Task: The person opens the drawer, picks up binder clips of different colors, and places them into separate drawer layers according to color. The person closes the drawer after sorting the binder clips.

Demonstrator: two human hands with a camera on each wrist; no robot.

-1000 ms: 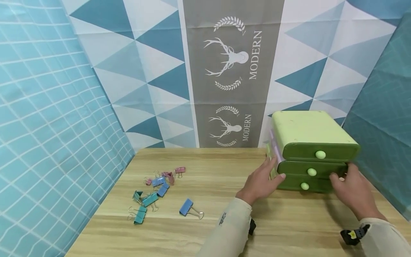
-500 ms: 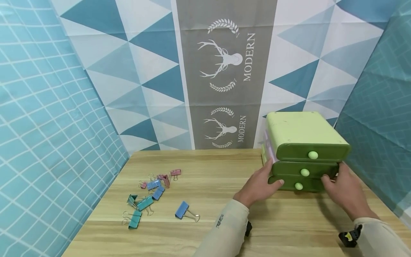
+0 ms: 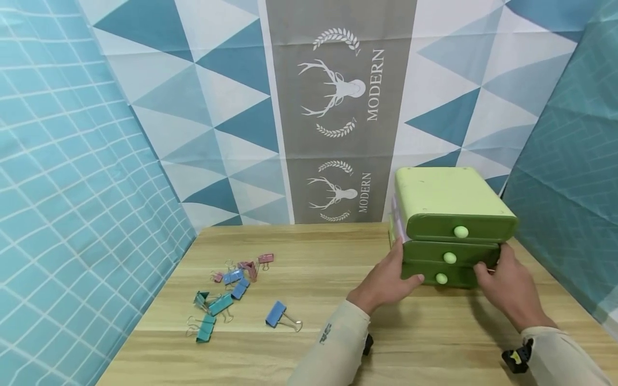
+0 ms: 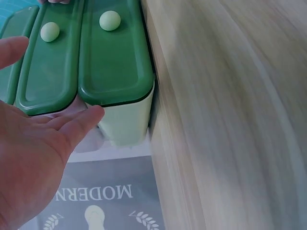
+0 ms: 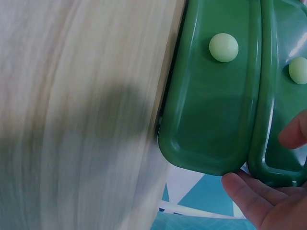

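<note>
Three-drawer organizer (image 3: 454, 192) stands between the hands, on right part of the tabletop (image 3: 328, 257); left hand (image 3: 383, 281) and right hand (image 3: 513, 292), fingers nearly straight, only touch its sides; binder clips (image 3: 221, 304) lie well leftward.

We stretch both arms forward, hands apart, palms turned toward each other. Our left arm (image 3: 332, 346) slants up and right from the bottom edge of the head view, and our right arm (image 3: 564, 355) slants up and left from the lower right. Our left hand (image 3: 383, 281) reaches ahead with the left fingers (image 4: 79, 125) straight, the left thumb (image 3: 412, 281) spread wide and aimed inward. Our right hand (image 3: 512, 287) shows its back in the head view, the right thumb (image 3: 483, 274) extended inward, clear of the right fingers (image 5: 247, 194). We hold both hands at much the same height there, thumb tips facing.
</note>
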